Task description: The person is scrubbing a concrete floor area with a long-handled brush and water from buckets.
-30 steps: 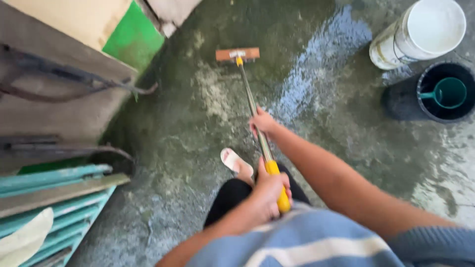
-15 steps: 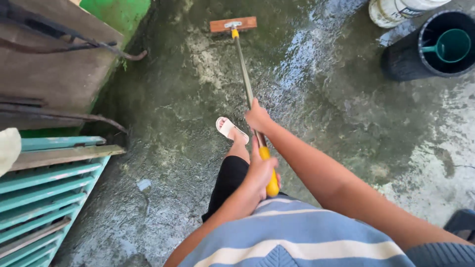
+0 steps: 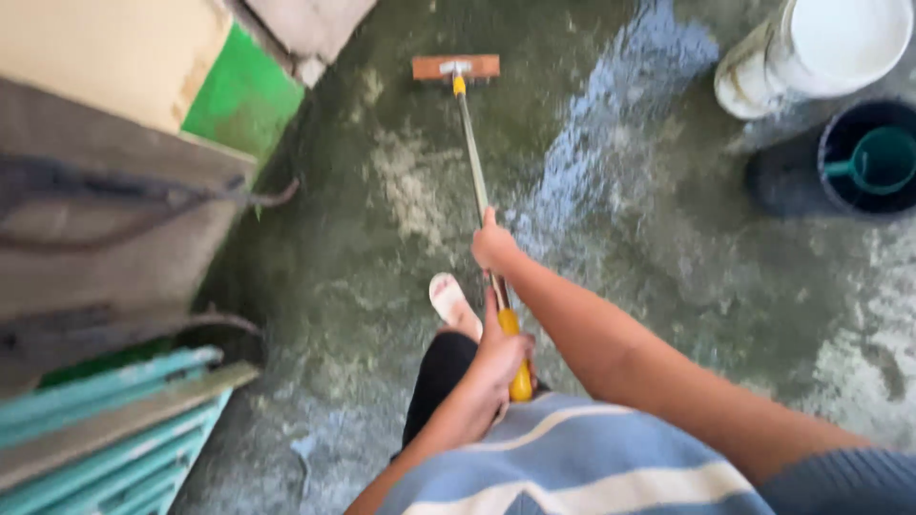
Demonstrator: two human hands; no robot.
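Note:
I hold a long-handled scrub brush (image 3: 472, 153) with both hands. Its brown wooden head (image 3: 456, 67) rests on the wet, algae-stained concrete floor (image 3: 630, 238) far ahead of me. My right hand (image 3: 496, 246) grips the metal shaft midway. My left hand (image 3: 501, 353) is closed on the yellow grip at the handle's near end, close to my striped blue shirt. My foot in a pale sandal (image 3: 448, 298) stands just left of the handle.
A white bucket (image 3: 811, 52) and a black bucket with a teal dipper (image 3: 873, 162) stand at the upper right. A green and beige wall with rusty metal bars (image 3: 124, 205) and teal slatted boards (image 3: 105, 429) line the left side.
The view has shifted and blurred. The brush head sits slightly farther down the frame than half a second ago, with both hands still on the handle. The white bucket is back in view.

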